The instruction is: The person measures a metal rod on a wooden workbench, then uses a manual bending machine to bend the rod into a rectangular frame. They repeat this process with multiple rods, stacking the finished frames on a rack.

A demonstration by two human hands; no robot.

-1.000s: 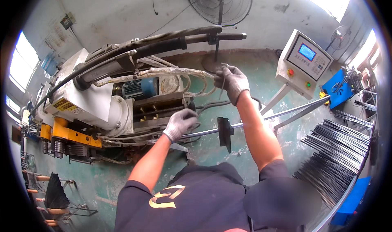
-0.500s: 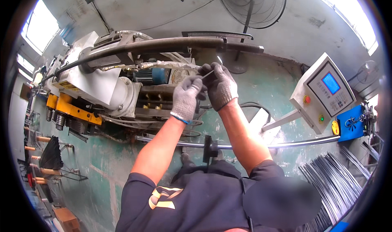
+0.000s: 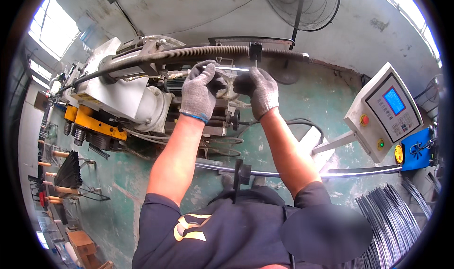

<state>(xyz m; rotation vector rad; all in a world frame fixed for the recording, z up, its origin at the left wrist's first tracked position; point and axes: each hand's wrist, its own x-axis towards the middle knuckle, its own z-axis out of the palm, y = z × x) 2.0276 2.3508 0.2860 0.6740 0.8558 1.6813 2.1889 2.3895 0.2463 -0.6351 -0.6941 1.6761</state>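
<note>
A thin, shiny metal rod (image 3: 232,69) runs almost level between my two gloved hands, just below a ribbed dark hose (image 3: 208,52). My left hand (image 3: 197,93) pinches its left end between thumb and fingers. At the other end, my right hand (image 3: 262,91) closes on the rod, and the fingertips hide how far it reaches. Both grey gloves are held up in front of a large machine (image 3: 142,109), whose hose and a black bracket (image 3: 255,54) lie just beyond them.
A long polished tube (image 3: 262,173) crosses in front of my body through a black upright holder (image 3: 241,174). To the right stand a control panel (image 3: 390,109) on an arm, a blue bin (image 3: 417,149) and stacked metal tubes (image 3: 388,221). A yellow machine part (image 3: 97,124) juts out left.
My hands have spread apart, the left one moving left and upward. The rod, tilted between close-set fingers before, now lies nearly level with more of it showing. The view has shifted slightly.
</note>
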